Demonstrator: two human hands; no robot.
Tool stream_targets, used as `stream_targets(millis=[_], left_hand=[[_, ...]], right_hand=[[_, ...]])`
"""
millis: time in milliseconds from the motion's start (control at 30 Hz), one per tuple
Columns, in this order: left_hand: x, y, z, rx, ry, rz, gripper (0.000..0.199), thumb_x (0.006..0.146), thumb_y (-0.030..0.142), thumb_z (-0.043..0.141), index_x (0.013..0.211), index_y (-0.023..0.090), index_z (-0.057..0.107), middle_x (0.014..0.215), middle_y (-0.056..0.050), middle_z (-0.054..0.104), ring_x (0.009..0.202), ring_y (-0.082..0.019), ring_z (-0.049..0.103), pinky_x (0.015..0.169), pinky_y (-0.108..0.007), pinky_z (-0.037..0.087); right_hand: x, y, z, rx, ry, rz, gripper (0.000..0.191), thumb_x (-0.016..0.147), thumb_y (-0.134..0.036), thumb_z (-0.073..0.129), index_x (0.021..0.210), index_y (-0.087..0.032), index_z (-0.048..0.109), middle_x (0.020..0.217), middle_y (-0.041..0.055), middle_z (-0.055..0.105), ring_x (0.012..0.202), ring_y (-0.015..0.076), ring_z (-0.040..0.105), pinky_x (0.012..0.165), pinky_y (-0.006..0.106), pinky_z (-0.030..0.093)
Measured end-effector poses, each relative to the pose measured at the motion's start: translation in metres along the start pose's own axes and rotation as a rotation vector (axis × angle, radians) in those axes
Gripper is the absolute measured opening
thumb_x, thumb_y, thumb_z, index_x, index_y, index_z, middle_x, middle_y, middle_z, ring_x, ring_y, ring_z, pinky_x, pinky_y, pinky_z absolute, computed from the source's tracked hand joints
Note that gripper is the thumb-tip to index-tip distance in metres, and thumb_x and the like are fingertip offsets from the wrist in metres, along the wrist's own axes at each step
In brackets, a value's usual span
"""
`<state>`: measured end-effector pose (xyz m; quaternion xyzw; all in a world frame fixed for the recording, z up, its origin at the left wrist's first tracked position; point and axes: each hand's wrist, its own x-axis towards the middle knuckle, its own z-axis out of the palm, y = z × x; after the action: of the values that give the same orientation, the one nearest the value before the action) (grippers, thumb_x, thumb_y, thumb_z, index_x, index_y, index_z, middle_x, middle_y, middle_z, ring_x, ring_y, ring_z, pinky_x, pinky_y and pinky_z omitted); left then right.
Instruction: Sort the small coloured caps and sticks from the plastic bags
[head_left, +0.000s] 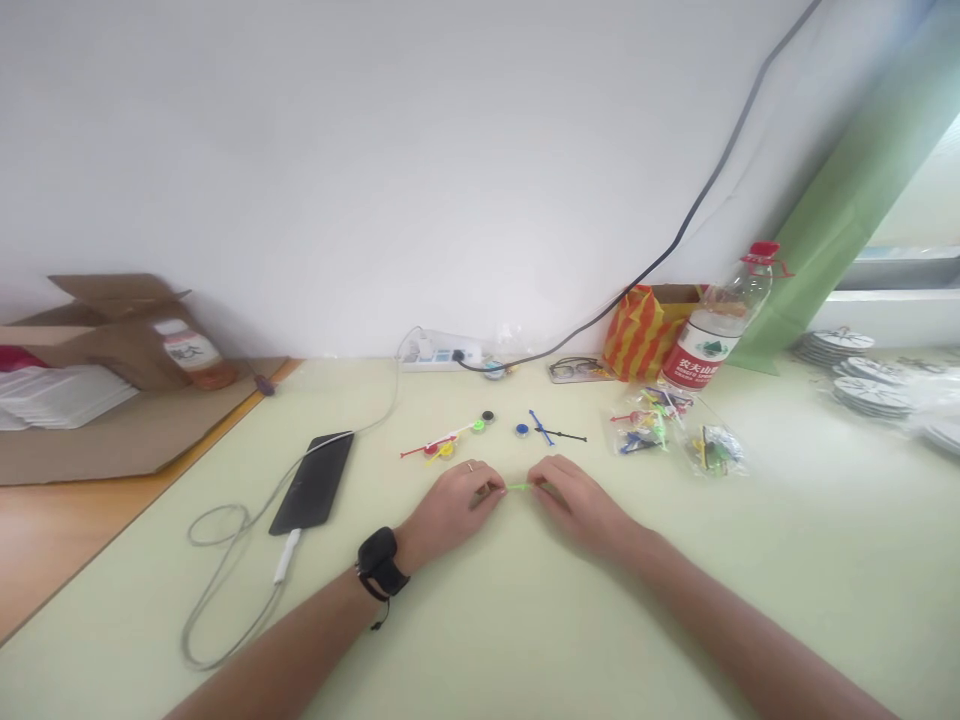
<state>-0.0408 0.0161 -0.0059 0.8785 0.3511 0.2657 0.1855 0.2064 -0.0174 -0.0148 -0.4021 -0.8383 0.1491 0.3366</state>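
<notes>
My left hand [455, 508] and my right hand [581, 503] meet low over the table, each pinching one end of a thin green plastic arrow [517, 487]. Its ends are hidden by my fingertips. Just beyond them lie small plastic arrows: a red one [415, 451], a blue one [541, 428] and a black one [570, 435]. Small round discs rest near these, among them a blue disc [522, 431], a black disc [488, 416], a green disc [478, 426] and a yellow disc [447, 450].
Left of my hands a phone [313, 485] lies with a white cable. Clear bags of coloured parts [643, 425] sit on the right, before a large bottle [712, 330]. A power strip [439, 353] and eyeglasses [579, 368] are near the wall. Stacked discs [870, 396] stand far right.
</notes>
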Motion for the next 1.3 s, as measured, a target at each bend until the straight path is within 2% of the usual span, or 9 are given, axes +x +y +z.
stream_targets(millis=[133,233,367,600,933,1067,1200,1300], left_hand=[[0.002,-0.016,-0.005,0.043,0.264,-0.086,0.010,0.097,0.021,0.060,0.095,0.023,0.069,0.084,0.001,0.072,0.073,-0.014,0.066,0.073,-0.029,0.051],[0.004,-0.025,-0.012,0.130,0.428,-0.067,0.013,0.097,0.019,0.060,0.092,0.022,0.071,0.087,0.000,0.074,0.075,-0.015,0.068,0.076,-0.029,0.053],[0.006,-0.032,-0.017,0.241,0.451,-0.035,0.016,0.096,0.017,0.057,0.092,0.021,0.072,0.092,-0.003,0.076,0.079,-0.017,0.071,0.075,-0.029,0.054],[0.005,-0.030,-0.018,0.299,0.531,-0.019,0.014,0.094,0.020,0.059,0.086,0.021,0.070,0.079,-0.002,0.074,0.069,-0.016,0.068,0.069,-0.029,0.052],[0.006,-0.035,-0.018,0.317,0.471,-0.032,0.017,0.094,0.017,0.056,0.084,0.020,0.070,0.079,-0.003,0.074,0.070,-0.017,0.067,0.068,-0.030,0.052],[0.006,-0.029,-0.018,0.272,0.404,-0.024,0.018,0.094,0.016,0.055,0.086,0.020,0.071,0.084,-0.004,0.074,0.078,-0.018,0.070,0.076,-0.032,0.055],[0.004,-0.019,-0.018,0.176,0.336,0.066,0.017,0.094,0.014,0.056,0.087,0.021,0.069,0.082,-0.003,0.073,0.079,-0.017,0.070,0.087,-0.035,0.056],[0.002,-0.013,-0.018,0.079,0.202,0.153,0.018,0.097,0.016,0.055,0.098,0.021,0.072,0.090,-0.005,0.074,0.085,-0.018,0.070,0.085,-0.034,0.056]], right_hand=[[0.001,0.004,-0.005,-0.012,0.181,-0.001,0.015,0.102,-0.021,0.050,0.115,-0.024,0.057,0.108,0.0099,0.067,0.106,0.0260,0.062,0.093,0.043,0.050],[0.000,0.008,-0.006,-0.006,0.194,0.008,0.015,0.102,-0.022,0.050,0.114,-0.024,0.058,0.107,0.0096,0.067,0.105,0.0257,0.063,0.093,0.043,0.051],[-0.001,0.008,-0.005,0.013,0.151,0.006,0.014,0.102,-0.023,0.051,0.112,-0.024,0.060,0.107,0.0092,0.069,0.105,0.0251,0.064,0.093,0.043,0.051],[-0.002,0.006,-0.006,0.023,0.122,0.023,0.014,0.103,-0.024,0.049,0.109,-0.024,0.061,0.106,0.0097,0.069,0.103,0.0253,0.064,0.093,0.043,0.051],[-0.001,0.001,-0.009,0.036,0.068,0.060,0.013,0.103,-0.023,0.049,0.107,-0.024,0.062,0.103,0.0090,0.069,0.101,0.0247,0.064,0.092,0.042,0.051],[-0.001,0.001,-0.009,0.036,0.061,0.065,0.013,0.103,-0.023,0.049,0.105,-0.023,0.062,0.102,0.0083,0.069,0.100,0.0242,0.063,0.091,0.042,0.050],[-0.002,0.004,-0.008,0.038,0.068,0.077,0.013,0.102,-0.025,0.050,0.107,-0.023,0.062,0.102,0.0092,0.069,0.101,0.0246,0.063,0.091,0.042,0.051],[-0.004,0.010,-0.005,0.036,0.086,0.133,0.017,0.101,-0.027,0.051,0.114,-0.023,0.061,0.105,0.0101,0.068,0.100,0.0245,0.063,0.088,0.042,0.053]])
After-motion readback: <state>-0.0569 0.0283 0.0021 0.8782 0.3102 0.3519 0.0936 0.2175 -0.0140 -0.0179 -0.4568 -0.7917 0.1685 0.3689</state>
